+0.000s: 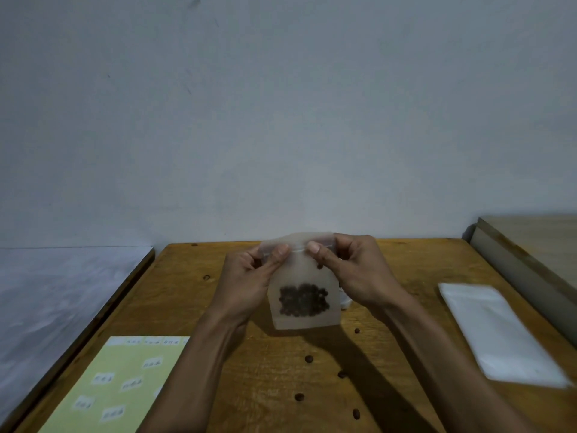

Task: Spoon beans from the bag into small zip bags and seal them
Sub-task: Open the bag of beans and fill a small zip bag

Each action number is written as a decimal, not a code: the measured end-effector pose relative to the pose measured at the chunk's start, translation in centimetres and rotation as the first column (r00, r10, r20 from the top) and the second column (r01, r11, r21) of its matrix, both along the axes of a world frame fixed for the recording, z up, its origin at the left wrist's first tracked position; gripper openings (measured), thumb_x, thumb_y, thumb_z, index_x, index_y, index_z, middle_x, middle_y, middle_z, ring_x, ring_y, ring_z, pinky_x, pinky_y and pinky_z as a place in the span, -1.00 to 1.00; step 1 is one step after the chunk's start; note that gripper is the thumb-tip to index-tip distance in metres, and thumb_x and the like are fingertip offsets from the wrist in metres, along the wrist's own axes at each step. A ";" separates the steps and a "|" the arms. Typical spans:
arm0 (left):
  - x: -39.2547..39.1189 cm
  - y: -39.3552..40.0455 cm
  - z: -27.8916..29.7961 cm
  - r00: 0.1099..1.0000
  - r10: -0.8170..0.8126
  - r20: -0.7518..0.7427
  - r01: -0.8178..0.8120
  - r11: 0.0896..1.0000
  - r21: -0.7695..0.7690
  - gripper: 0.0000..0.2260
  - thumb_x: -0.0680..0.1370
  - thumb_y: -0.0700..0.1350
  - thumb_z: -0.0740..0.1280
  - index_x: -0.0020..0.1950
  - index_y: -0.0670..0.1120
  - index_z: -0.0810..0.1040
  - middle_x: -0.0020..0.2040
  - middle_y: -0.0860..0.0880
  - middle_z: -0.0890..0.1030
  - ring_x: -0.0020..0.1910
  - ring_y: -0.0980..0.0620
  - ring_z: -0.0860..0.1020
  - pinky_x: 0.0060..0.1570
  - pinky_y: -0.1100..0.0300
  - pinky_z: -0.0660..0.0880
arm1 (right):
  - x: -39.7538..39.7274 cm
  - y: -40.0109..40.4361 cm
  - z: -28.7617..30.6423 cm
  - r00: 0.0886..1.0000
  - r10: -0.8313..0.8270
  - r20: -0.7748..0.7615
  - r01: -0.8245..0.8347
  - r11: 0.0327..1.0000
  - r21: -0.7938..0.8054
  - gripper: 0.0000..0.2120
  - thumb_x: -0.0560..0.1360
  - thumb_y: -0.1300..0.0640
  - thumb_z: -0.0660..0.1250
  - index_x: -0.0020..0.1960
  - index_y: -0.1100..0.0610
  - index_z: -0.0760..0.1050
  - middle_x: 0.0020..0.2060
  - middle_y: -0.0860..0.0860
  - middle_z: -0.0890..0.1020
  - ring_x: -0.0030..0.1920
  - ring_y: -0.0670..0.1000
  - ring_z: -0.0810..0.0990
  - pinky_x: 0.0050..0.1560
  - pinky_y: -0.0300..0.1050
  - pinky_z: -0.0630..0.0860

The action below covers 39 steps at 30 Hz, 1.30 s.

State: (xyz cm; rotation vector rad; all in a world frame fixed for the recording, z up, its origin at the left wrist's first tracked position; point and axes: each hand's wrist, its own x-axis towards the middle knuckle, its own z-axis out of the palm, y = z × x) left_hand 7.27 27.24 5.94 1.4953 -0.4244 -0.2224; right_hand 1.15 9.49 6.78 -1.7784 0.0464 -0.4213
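A small frosted zip bag (302, 276) stands upright over the wooden table (406, 276), held up by both hands. Dark beans (303, 300) fill a clump in its lower half. My left hand (249, 276) pinches the zip strip at the top left with thumb and fingers. My right hand (352, 270) pinches the same strip at the top right, thumbs close together. Several loose beans (309, 358) lie scattered on the table below the bag. The big bean bag and the spoon are not in view.
A pale yellow label sheet (118, 385) with small white stickers lies at the front left. A stack of white empty bags (496, 332) lies at the right. A grey-brown board (530, 245) stands at the far right, a white surface (62, 292) beside the table's left edge.
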 end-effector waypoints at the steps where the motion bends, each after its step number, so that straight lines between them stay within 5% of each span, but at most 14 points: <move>1: 0.0 0.0 0.1 1.000 -0.004 0.000 0.004 1.000 -0.002 -0.71 0.48 0.02 0.39 0.06 -0.13 0.71 -0.06 -0.08 0.75 -0.08 -0.01 0.72 -0.14 0.11 0.67 | 0.0 -0.1 0.1 1.000 -0.003 0.001 0.003 1.000 0.014 -0.78 0.46 -0.05 0.43 -0.04 0.09 0.70 -0.16 0.06 0.74 -0.08 0.09 0.71 -0.05 0.21 0.65; 11: -0.4 0.4 0.5 1.000 0.023 0.019 -0.022 0.998 -0.051 -0.70 0.33 -0.09 0.51 -0.02 -0.23 0.70 -0.10 -0.15 0.75 -0.15 -0.04 0.72 -0.25 0.17 0.64 | -0.5 -0.4 0.4 0.989 0.095 -0.109 -0.075 0.981 0.178 -0.78 0.45 0.11 0.49 -0.03 0.26 0.70 -0.13 0.13 0.75 -0.13 0.02 0.71 -0.17 -0.11 0.60; 16: -0.5 1.2 0.5 1.000 0.017 0.022 -0.017 1.000 -0.022 -0.69 0.33 -0.06 0.51 -0.02 -0.21 0.71 -0.11 -0.13 0.75 -0.16 -0.03 0.71 -0.19 0.11 0.67 | -0.8 0.3 0.9 0.997 0.040 -0.072 -0.034 0.996 0.084 -0.84 0.49 0.15 0.47 -0.12 0.26 0.70 -0.29 0.01 0.72 -0.31 -0.16 0.63 -0.33 -0.32 0.51; 20: -0.8 1.7 0.6 0.999 0.018 0.031 -0.017 0.999 -0.038 -0.66 0.34 -0.04 0.50 0.02 -0.22 0.69 -0.10 -0.10 0.74 -0.15 0.00 0.71 -0.21 0.15 0.64 | -1.0 0.6 1.4 0.992 0.085 -0.095 -0.080 0.995 0.055 -0.82 0.48 0.08 0.46 -0.08 0.21 0.70 -0.20 0.07 0.73 -0.25 -0.11 0.65 -0.25 -0.25 0.53; 24: -0.9 1.8 0.6 0.997 0.063 0.042 -0.062 0.998 -0.021 -0.69 0.34 -0.02 0.52 -0.05 -0.21 0.69 -0.09 -0.15 0.74 -0.10 -0.13 0.71 -0.15 -0.01 0.65 | -1.0 1.5 1.5 0.997 0.050 -0.059 -0.046 0.997 0.068 -0.86 0.51 0.16 0.44 -0.11 0.26 0.66 -0.27 0.03 0.70 -0.28 -0.15 0.64 -0.27 -0.30 0.53; 28: -1.3 1.8 0.9 0.996 0.077 0.051 -0.075 0.997 -0.034 -0.71 0.33 -0.05 0.51 -0.08 -0.23 0.69 -0.09 -0.22 0.73 -0.13 -0.19 0.70 -0.08 -0.11 0.66 | -1.2 2.3 1.1 0.998 0.021 -0.062 -0.017 0.998 0.067 -0.84 0.53 0.16 0.43 -0.12 0.27 0.63 -0.26 0.08 0.69 -0.23 -0.05 0.65 -0.19 -0.13 0.62; 32: -1.7 3.1 1.1 0.999 0.000 0.033 0.000 1.000 0.007 -0.68 0.37 -0.07 0.50 0.00 -0.26 0.68 -0.05 -0.22 0.73 -0.08 -0.17 0.71 -0.03 -0.04 0.65 | -1.6 3.5 0.8 0.990 0.077 -0.121 -0.051 0.978 0.203 -0.81 0.43 0.09 0.53 -0.07 0.21 0.68 -0.16 0.13 0.74 -0.12 0.10 0.73 -0.11 0.06 0.67; 35: -2.1 4.5 0.8 1.000 -0.006 -0.018 0.007 1.000 0.019 -0.75 0.45 -0.05 0.45 -0.01 -0.22 0.67 -0.08 -0.18 0.73 -0.13 -0.08 0.71 -0.15 0.06 0.65 | -1.6 5.0 0.2 0.986 0.031 -0.162 0.005 0.977 0.212 -0.86 0.43 0.07 0.53 -0.11 0.14 0.69 -0.20 0.06 0.75 -0.13 0.04 0.70 -0.20 -0.02 0.61; 39: -1.4 7.9 -0.6 0.994 0.103 -0.043 -0.097 0.987 0.129 -0.84 0.56 -0.09 0.42 -0.21 -0.08 0.65 -0.20 -0.07 0.67 -0.19 -0.01 0.61 -0.22 0.06 0.54 | -1.6 6.7 -1.2 0.970 0.015 -0.244 0.038 0.977 0.210 -0.86 0.50 0.06 0.47 -0.07 0.14 0.69 -0.17 0.05 0.72 -0.10 0.05 0.68 -0.12 0.03 0.67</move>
